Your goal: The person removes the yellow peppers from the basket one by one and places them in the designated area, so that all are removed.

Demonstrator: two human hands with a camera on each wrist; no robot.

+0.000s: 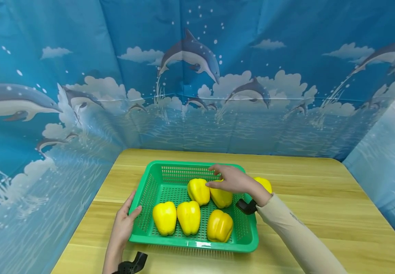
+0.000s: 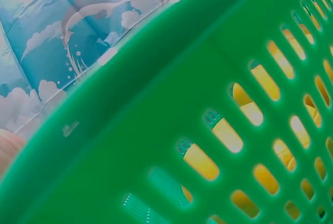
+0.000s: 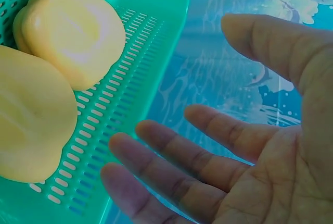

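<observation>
Several yellow bell peppers (image 1: 188, 218) lie in a green perforated basket (image 1: 225, 249). My left hand (image 1: 123, 224) rests against the basket's left side, with its fingers along the outside and its thumb at the rim. In the left wrist view the basket's wall (image 2: 130, 109) fills most of the frame, and yellow shows through its slots. My right hand (image 1: 230, 179) hovers over the back right of the basket and partly hides a bell pepper (image 1: 222, 198). In the right wrist view its fingers (image 3: 166, 177) are spread and loosely bent, with nothing held, beside the basket wall.
Another yellow bell pepper (image 1: 263, 184) sits outside the basket at its right, partly covered by my right forearm. The basket stands on a wooden table (image 1: 307, 190). A blue curtain with dolphins (image 1: 190, 57) hangs behind and at both sides.
</observation>
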